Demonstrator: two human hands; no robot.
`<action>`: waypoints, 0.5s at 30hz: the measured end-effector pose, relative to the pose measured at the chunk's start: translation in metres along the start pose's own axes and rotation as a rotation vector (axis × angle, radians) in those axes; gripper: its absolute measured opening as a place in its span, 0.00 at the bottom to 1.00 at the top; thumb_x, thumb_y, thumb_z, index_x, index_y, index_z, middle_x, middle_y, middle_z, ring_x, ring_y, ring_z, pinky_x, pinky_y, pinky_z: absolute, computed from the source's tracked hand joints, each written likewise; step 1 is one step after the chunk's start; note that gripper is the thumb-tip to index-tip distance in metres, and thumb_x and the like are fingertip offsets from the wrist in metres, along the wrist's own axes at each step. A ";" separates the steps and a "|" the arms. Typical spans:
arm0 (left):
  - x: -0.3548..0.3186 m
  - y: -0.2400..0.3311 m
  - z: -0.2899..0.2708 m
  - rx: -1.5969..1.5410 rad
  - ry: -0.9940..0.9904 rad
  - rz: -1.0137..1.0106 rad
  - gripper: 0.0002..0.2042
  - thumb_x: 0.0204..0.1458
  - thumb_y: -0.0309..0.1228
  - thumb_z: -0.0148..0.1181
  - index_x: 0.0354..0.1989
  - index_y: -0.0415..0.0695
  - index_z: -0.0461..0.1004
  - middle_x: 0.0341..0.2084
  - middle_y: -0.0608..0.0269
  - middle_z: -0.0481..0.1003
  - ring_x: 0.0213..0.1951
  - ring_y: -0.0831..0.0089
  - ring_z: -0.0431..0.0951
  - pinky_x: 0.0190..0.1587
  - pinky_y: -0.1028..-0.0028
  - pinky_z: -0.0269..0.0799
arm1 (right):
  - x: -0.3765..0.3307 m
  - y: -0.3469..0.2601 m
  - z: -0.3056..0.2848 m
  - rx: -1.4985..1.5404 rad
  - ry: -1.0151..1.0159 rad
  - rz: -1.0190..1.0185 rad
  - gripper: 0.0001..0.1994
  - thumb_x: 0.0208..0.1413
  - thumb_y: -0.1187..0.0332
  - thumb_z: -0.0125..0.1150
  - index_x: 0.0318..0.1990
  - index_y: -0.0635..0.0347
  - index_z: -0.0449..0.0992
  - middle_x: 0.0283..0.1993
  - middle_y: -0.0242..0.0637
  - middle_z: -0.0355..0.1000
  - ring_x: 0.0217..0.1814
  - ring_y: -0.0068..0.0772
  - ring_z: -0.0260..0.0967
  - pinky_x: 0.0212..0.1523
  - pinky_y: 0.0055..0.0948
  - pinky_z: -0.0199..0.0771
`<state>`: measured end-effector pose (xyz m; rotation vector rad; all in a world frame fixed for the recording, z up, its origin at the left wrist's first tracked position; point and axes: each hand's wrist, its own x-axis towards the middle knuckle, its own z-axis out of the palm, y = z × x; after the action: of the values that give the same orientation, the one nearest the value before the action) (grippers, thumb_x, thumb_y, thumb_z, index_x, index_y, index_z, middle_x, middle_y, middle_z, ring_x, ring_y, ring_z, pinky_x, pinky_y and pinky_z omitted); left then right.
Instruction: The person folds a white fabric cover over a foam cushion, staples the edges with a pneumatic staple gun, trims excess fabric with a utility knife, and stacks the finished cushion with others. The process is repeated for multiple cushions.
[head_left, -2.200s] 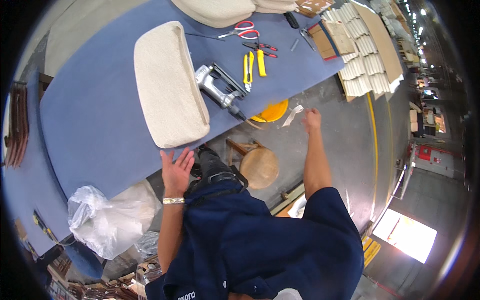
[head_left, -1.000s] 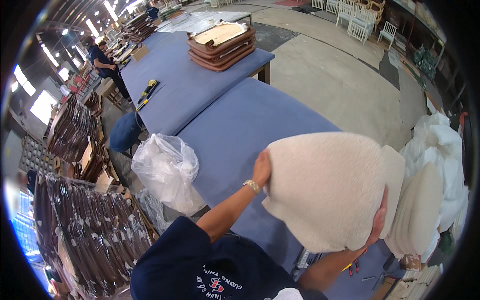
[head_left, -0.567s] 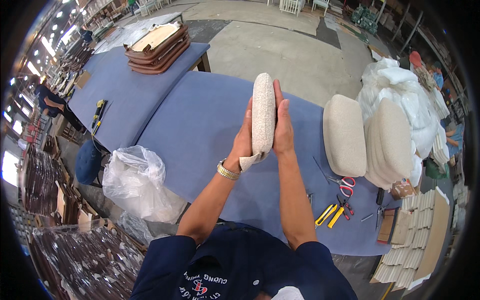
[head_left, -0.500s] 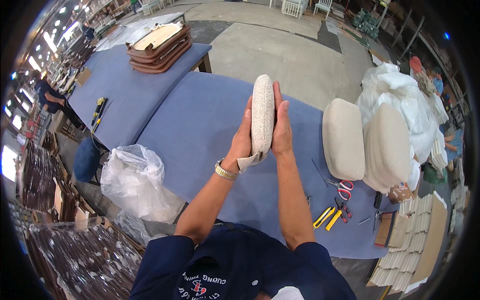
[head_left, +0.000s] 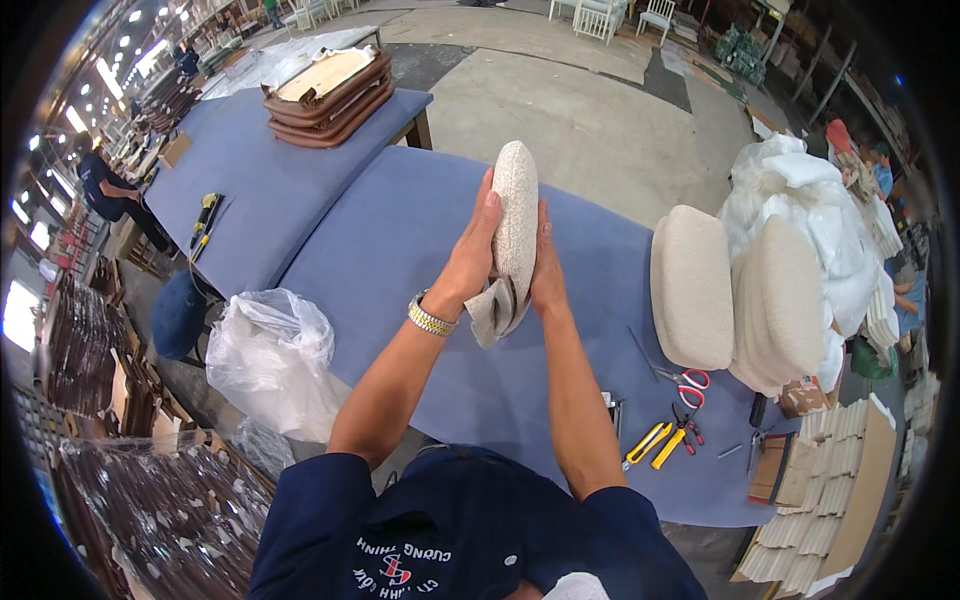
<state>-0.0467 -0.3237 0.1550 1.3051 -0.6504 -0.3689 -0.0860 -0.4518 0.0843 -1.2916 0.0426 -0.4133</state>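
A beige upholstered seat cushion (head_left: 514, 215) stands on edge above the blue-covered table (head_left: 400, 230), pressed between both palms. My left hand (head_left: 470, 255) is flat against its left face, with a metal watch on that wrist. My right hand (head_left: 546, 265) presses its right face. Loose fabric hangs from the cushion's lower end between the hands.
Two more beige cushions (head_left: 690, 285) lie at the table's right beside a heap of white wrapping (head_left: 810, 200). Red-handled scissors (head_left: 690, 378) and yellow-handled pliers (head_left: 660, 443) rest near the front edge. Brown seat frames (head_left: 330, 90) are stacked on the far table. A clear plastic bag (head_left: 270, 355) hangs left. A person (head_left: 110, 190) stands far left.
The view swung from the tool side of the table to the far tables. The cushion, first lying flat, was lifted and turned on edge between both hands, where it stays.
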 end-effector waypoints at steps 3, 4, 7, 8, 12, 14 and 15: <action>0.004 0.002 -0.006 0.043 -0.021 -0.009 0.43 0.71 0.60 0.31 0.79 0.36 0.35 0.80 0.46 0.37 0.80 0.58 0.34 0.79 0.65 0.36 | -0.001 0.001 0.000 0.020 -0.013 0.026 0.37 0.75 0.42 0.25 0.81 0.55 0.37 0.85 0.45 0.36 0.86 0.43 0.36 0.81 0.38 0.42; 0.006 0.004 -0.007 0.047 -0.008 -0.018 0.42 0.71 0.59 0.34 0.79 0.36 0.35 0.79 0.46 0.39 0.80 0.58 0.36 0.78 0.64 0.37 | -0.001 -0.001 -0.001 0.029 -0.025 0.023 0.36 0.75 0.42 0.25 0.81 0.55 0.37 0.85 0.45 0.36 0.86 0.42 0.35 0.81 0.38 0.42; 0.010 0.021 -0.012 0.103 0.018 -0.069 0.40 0.71 0.54 0.42 0.79 0.39 0.38 0.78 0.48 0.46 0.78 0.58 0.45 0.77 0.64 0.44 | -0.004 -0.002 -0.010 -0.344 0.040 -0.098 0.30 0.76 0.50 0.34 0.76 0.60 0.52 0.78 0.47 0.51 0.80 0.44 0.49 0.77 0.37 0.52; 0.018 0.032 -0.009 0.135 0.010 -0.093 0.38 0.71 0.50 0.45 0.80 0.41 0.40 0.77 0.50 0.49 0.76 0.60 0.50 0.76 0.64 0.49 | -0.007 -0.005 -0.018 -0.477 0.066 -0.134 0.28 0.76 0.52 0.38 0.74 0.61 0.58 0.76 0.48 0.56 0.78 0.44 0.54 0.75 0.37 0.56; 0.051 0.045 -0.038 0.136 0.005 -0.232 0.38 0.68 0.44 0.52 0.81 0.46 0.41 0.72 0.45 0.60 0.67 0.57 0.68 0.66 0.61 0.68 | -0.033 -0.066 -0.004 -0.369 -0.024 -0.230 0.20 0.74 0.62 0.49 0.63 0.66 0.74 0.56 0.47 0.75 0.59 0.40 0.73 0.62 0.34 0.70; 0.062 0.046 -0.055 0.090 0.044 -0.282 0.38 0.68 0.45 0.52 0.81 0.49 0.42 0.71 0.47 0.62 0.61 0.60 0.72 0.58 0.60 0.75 | -0.060 -0.139 0.013 -0.040 -0.165 -0.424 0.15 0.72 0.67 0.53 0.57 0.68 0.77 0.34 0.39 0.77 0.34 0.28 0.74 0.43 0.28 0.75; 0.068 0.046 -0.057 0.051 0.053 -0.301 0.38 0.68 0.45 0.52 0.81 0.50 0.42 0.70 0.48 0.63 0.59 0.61 0.74 0.55 0.60 0.78 | -0.078 -0.170 0.011 0.038 -0.228 -0.507 0.17 0.70 0.63 0.55 0.55 0.69 0.79 0.30 0.38 0.77 0.32 0.22 0.72 0.36 0.24 0.72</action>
<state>0.0369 -0.3099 0.2080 1.4606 -0.4207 -0.5640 -0.2017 -0.4525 0.2311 -1.2985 -0.4914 -0.6900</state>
